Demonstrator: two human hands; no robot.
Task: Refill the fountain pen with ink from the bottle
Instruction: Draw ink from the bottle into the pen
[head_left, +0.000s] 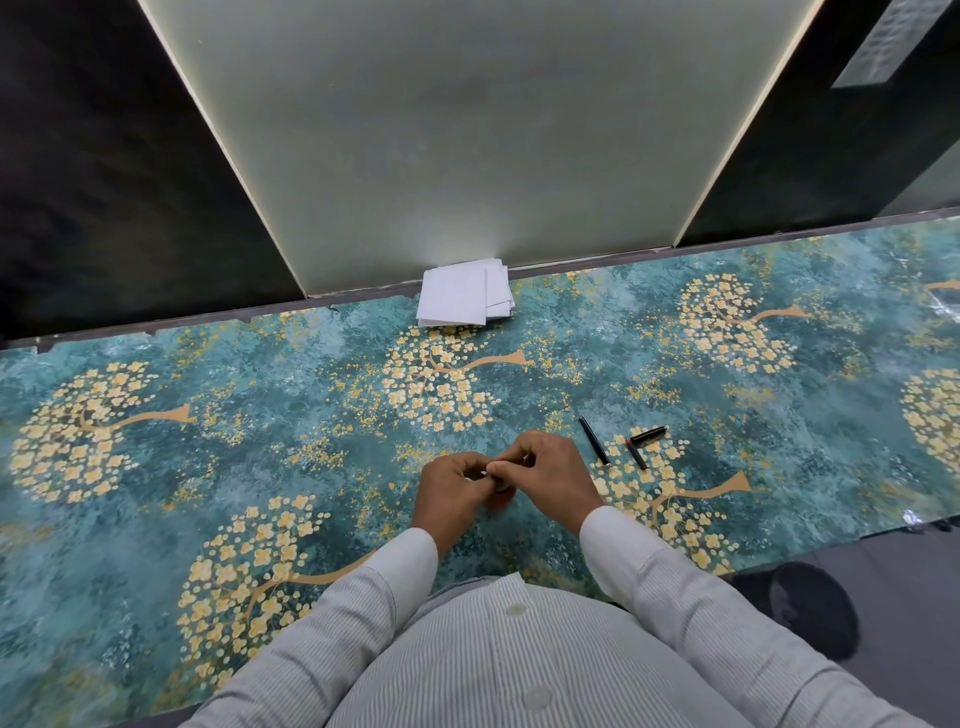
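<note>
Teal floral tabletop against pale wall panel

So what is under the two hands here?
Under the left hand and right hand a small dark round shape shows, possibly the ink bottle's top, too covered to tell. The fingers pinch something small; what it is stays hidden. Below lies the patterned table.

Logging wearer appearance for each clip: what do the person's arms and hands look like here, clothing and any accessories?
Both arms wear long sleeves of a light shirt with fine grey-and-white pinstripes; the left sleeve and right sleeve each end in a plain white cuff at the wrist. The left hand and right hand are bare, with no gloves. No watch or ring is visible from this angle.
</note>
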